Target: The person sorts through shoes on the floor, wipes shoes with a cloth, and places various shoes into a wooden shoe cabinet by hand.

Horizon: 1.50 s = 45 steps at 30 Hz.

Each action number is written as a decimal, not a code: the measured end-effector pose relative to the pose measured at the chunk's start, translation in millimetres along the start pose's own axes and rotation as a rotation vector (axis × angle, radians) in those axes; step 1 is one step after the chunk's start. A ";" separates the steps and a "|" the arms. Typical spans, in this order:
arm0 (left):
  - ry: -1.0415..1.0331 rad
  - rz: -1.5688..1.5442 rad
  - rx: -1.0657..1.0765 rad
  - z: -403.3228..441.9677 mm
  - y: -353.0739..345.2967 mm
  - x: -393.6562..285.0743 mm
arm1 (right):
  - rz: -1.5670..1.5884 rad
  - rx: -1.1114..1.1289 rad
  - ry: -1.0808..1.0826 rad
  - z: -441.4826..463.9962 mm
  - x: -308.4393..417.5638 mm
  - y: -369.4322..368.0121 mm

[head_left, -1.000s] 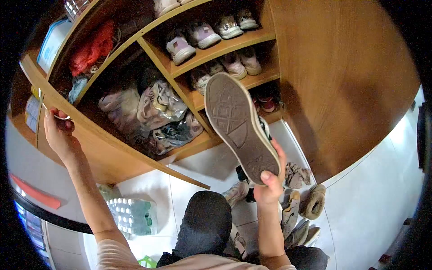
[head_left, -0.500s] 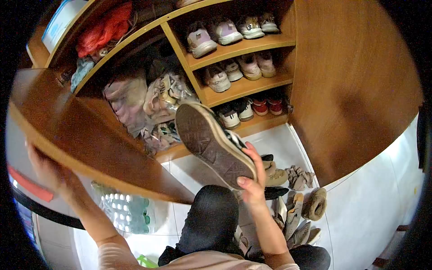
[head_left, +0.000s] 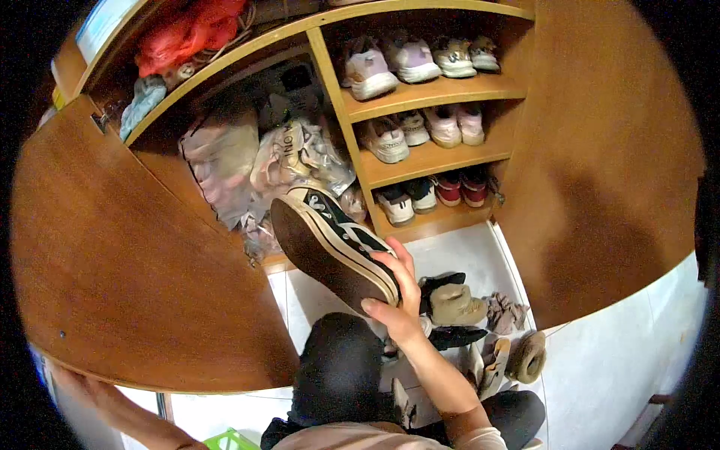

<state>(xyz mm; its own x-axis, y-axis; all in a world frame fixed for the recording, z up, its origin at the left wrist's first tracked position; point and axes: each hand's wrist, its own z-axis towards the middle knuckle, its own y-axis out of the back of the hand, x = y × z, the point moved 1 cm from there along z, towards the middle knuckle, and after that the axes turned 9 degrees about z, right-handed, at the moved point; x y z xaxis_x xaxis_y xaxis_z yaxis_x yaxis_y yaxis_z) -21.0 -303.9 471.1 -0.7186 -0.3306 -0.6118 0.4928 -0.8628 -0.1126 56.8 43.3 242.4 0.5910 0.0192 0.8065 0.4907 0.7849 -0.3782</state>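
My right hand (head_left: 399,300) is closed round the heel end of a black canvas sneaker (head_left: 335,223) with white laces and an off-white rubber edge. The sneaker is tilted, its toe pointing up and left and its dark sole turned towards me. At the lower left, my left hand (head_left: 75,381) is at the outer edge of the brown wooden cabinet door (head_left: 142,277); its fingers are hidden or blurred. Behind the sneaker, clear plastic bags (head_left: 289,154) with shoes in them fill the left compartment of the cabinet (head_left: 442,169).
Several sneakers (head_left: 416,60) stand in pairs on the right-hand shelves. A second door (head_left: 607,150) stands wide on the right. On the tiled floor lie beige boots (head_left: 456,303), a fluffy slipper (head_left: 531,358) and other footwear. Red cloth (head_left: 191,41) lies on the upper left shelf.
The left door has swung further out, my left hand moving down along with it. My right hand has turned the sneaker, so more of its black upper shows. The bottle pack is now hidden behind the door.
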 end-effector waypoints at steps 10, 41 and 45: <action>-0.833 0.524 -0.309 -61.1 35.0 29.4 | -0.117 0.019 0.229 39.5 -27.5 -23.4; 0.439 -0.454 1.084 -119.1 -447.4 172.9 | -1.214 -0.001 0.502 227.1 -103.3 -100.2; 0.222 -0.508 1.083 -116.1 -469.2 192.3 | -1.484 0.030 0.671 246.6 -111.8 -114.4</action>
<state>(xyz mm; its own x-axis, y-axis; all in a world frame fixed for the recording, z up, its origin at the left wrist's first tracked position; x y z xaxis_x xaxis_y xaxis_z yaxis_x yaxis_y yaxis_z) -333.5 81.8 315.4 -0.5585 0.1187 -0.8210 -0.5615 -0.7826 0.2689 -223.3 104.1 307.7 -0.2017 -0.9744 0.0997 0.8443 -0.1214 0.5219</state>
